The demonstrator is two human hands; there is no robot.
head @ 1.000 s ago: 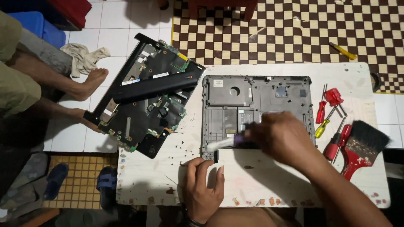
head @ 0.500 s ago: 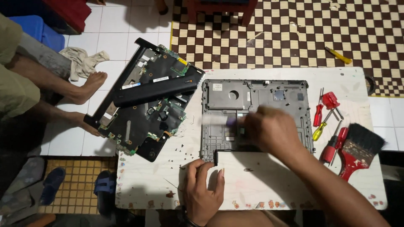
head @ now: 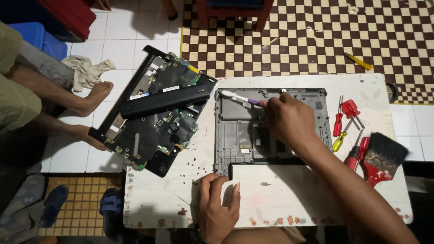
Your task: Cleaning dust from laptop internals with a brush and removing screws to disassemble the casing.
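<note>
White and scuffed, a low table [head: 316, 199] is filling the lower right of the frame, serving as a workbench for a person seated at its near edge. Across its upper left corner a stripped laptop base with exposed green circuit boards [head: 153, 117] is lying tilted, half overhanging the tiled floor, apparently pushed aside to free the centre. At the centre of the frame a grey plastic laptop shell [head: 239, 135] is lying flat, open side up, where both hands can reach it. The right hand [head: 289, 119] is reaching over the shell's upper edge, fingers curled closed around the purple handle of a white-headed toothbrush [head: 239, 98], the bristle end pointing toward the shell's upper left corner, seemingly to scrub dust from it. The left hand [head: 217, 205] is resting palm down at the lower centre of the frame, fingers loosely spread and holding nothing, fingertips touching the shell's lower left corner, probably steadying it. At right, a red-handled paintbrush with black bristles [head: 382, 156] and a cluster of red and yellow screwdrivers [head: 346, 124] are lying just beside the shell, within reach of the right hand. Another person's bare feet [head: 92, 97] are resting on the tiles at left.
</note>
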